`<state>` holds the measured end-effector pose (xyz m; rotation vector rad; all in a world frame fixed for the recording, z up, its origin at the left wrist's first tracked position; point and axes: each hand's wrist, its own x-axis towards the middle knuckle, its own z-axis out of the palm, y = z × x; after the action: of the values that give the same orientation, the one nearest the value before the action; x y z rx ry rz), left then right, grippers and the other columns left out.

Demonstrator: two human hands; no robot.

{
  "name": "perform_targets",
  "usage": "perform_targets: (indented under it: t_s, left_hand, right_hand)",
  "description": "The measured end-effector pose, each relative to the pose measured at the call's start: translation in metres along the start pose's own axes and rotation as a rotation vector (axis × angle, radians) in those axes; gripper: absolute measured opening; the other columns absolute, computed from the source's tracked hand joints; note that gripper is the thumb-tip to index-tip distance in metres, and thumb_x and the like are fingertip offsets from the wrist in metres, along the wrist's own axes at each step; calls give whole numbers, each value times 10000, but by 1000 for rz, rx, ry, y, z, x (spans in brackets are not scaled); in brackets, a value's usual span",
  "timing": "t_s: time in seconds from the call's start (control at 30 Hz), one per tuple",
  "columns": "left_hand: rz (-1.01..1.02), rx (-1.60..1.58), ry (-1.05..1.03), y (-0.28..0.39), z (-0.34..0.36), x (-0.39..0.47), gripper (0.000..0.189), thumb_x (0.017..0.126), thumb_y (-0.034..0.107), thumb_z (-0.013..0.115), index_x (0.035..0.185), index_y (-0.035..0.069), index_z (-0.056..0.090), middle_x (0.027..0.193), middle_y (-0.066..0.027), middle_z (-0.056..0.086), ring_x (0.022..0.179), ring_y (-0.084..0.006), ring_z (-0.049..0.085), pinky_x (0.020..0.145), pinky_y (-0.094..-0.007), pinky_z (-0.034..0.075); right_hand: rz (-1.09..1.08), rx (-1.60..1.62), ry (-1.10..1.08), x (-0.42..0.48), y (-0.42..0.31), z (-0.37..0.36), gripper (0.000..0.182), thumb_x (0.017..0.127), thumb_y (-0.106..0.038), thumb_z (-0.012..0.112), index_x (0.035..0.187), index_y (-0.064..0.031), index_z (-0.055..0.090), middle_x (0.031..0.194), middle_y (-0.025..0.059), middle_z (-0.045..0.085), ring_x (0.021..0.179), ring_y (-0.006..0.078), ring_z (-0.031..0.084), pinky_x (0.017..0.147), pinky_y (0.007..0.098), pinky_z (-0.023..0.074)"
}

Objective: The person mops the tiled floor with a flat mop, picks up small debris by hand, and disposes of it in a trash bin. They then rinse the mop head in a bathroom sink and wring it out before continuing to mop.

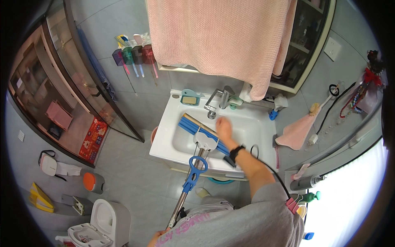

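Note:
A sponge mop lies with its head in the white washbasin (259, 120). The head carries a tan sponge strip (197, 122) beside blue plastic rollers (193, 128), joined to a white plastic bracket (206, 142). From there a steel pole (179, 205) with a blue pull lever (193, 176) slopes down toward me. My left hand (160, 235) grips the pole near the bottom of the view, partly cut off. My right hand (223, 128), blurred, is over the basin by the sponge strip, just below the chrome faucet (223, 97); its fingers look curled, but their hold is unclear.
A soap dish (189, 98) sits on the basin's back left rim. Above hangs a pink towel (216, 37) over a mirror cabinet. Left are a glass door (92, 77), a toilet (111, 219) and a grey bin with orange lid (94, 182). Bottles (305, 183) stand by the window.

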<state>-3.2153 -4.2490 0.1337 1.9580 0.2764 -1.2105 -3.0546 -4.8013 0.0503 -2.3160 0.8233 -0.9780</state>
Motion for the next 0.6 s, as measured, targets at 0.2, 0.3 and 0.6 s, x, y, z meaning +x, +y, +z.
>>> perform_targets:
  t_s: [0.2,0.3,0.6]
  left_hand:
    - [2,-26,-20,-26,-7,5,464,845,492,589,578,123,501,528,42,449,481,-83,377,461,-259,299]
    - [84,-81,-27,-15,-6,-9,450,833,480,612,581,127,489,519,43,439,458,-78,365,438,-251,284]
    - [92,-209,-122,-26,-16,-5,450,837,469,605,601,120,450,466,33,379,352,-71,315,339,-237,209]
  right_hand:
    - [33,189,-544,-142,-73,4,432,894,-387,459,718,-21,608,747,176,612,712,360,580,637,430,449]
    - [90,134,-530,-140,-112,-35,464,890,-405,450,685,-19,605,673,169,607,655,371,576,597,453,441]
    - [-123,58,-164,-231,-217,-146,293,810,-308,588,714,-39,525,673,139,603,593,329,595,531,419,462]
